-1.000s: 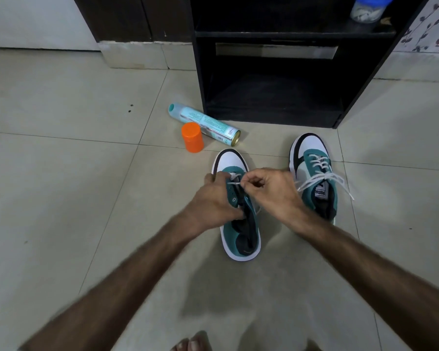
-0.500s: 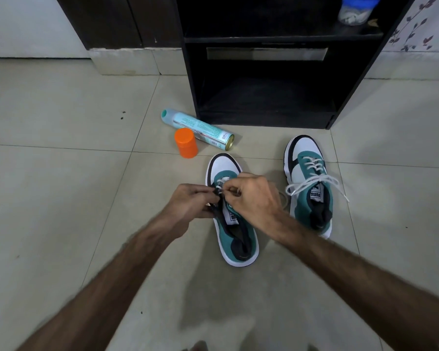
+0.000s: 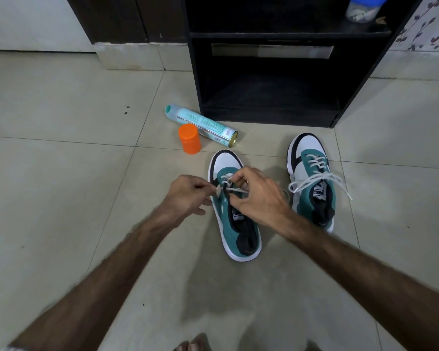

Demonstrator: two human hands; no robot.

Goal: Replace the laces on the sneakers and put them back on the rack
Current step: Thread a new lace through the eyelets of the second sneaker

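Observation:
Two teal, white and black sneakers stand on the tiled floor, toes pointing at the rack. Over the left sneaker (image 3: 241, 234) both my hands work a white lace (image 3: 235, 190) near its front eyelets. My left hand (image 3: 188, 196) pinches the lace's end just left of the shoe. My right hand (image 3: 257, 197) hovers over the tongue and pinches the lace with curled fingers. The right sneaker (image 3: 312, 183) stands apart, laced, with its white lace tied in a loose bow (image 3: 317, 182).
A black shoe rack (image 3: 266, 115) with a dark bottom shelf stands just beyond the sneakers. A teal spray can (image 3: 203, 124) lies on the floor to its left, with an orange cap (image 3: 189, 138) beside it. A blue-lidded jar (image 3: 363, 7) sits on the rack's upper shelf. My toes (image 3: 192, 344) show at the bottom edge.
My left hand has drawn the lace end out to the left of the shoe, away from my right hand. The right hand stays over the tongue. The view has shifted a little.

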